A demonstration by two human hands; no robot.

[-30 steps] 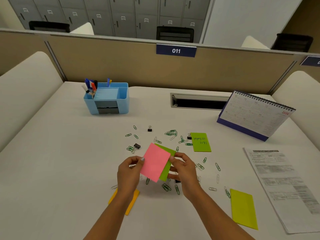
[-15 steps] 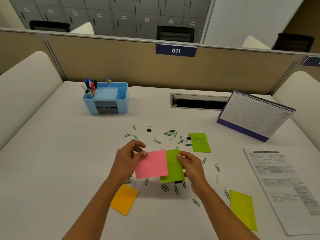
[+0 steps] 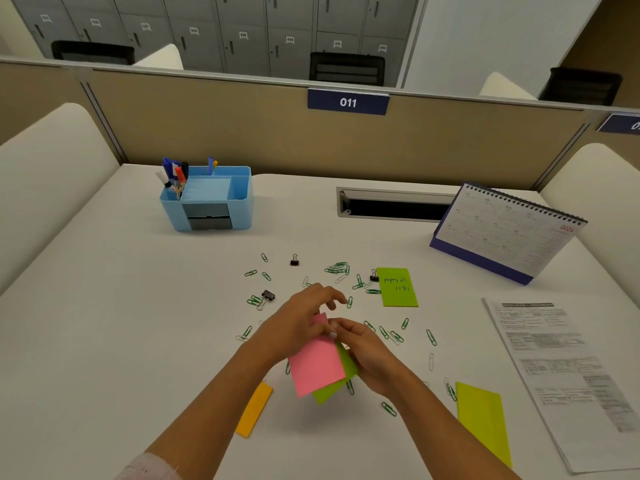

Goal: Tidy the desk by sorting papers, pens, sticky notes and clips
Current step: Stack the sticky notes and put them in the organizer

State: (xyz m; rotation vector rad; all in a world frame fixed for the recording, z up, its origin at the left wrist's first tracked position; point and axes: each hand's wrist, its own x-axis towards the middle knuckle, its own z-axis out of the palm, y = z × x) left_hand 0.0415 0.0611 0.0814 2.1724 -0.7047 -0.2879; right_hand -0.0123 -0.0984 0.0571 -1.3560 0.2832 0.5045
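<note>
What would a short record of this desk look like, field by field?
Held: pink note in front of green note
Left hand: pinches the pink note's top
Right hand: grips the green note
Loose notes: orange note, yellow-green note, written green note
Clips: paper clips and binder clips scattered around the hands
Pens: standing in blue organiser
Paper: printed sheet, far right

Desk calendar (image 3: 502,233) far right; cable slot (image 3: 394,206) beside it; 011 label (image 3: 348,102) on partition (image 3: 207,123).
</note>
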